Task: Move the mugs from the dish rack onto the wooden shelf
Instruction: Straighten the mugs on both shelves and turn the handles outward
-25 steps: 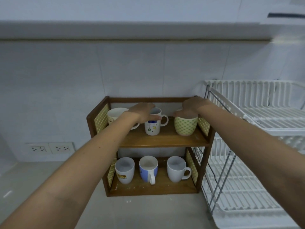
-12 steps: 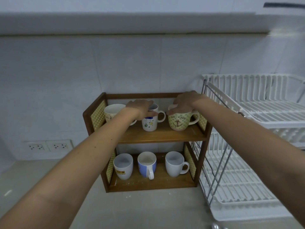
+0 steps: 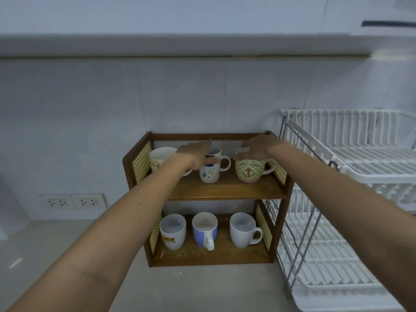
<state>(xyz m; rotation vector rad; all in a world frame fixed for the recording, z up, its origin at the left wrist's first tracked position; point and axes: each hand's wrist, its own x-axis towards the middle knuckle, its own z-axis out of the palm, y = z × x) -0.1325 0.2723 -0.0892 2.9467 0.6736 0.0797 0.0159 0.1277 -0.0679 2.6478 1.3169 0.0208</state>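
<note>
Mugs (image 3: 248,168) now released; both hands (image 3: 258,147) have loosened.

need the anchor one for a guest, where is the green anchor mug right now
The green anchor mug stands at the right end of the wooden shelf's upper level, beside the white mug with the blue band, under the right hand.

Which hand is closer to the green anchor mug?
Right. The right hand rests over the green anchor mug at its rim; the left hand is off to its left, over the white mug.
</note>
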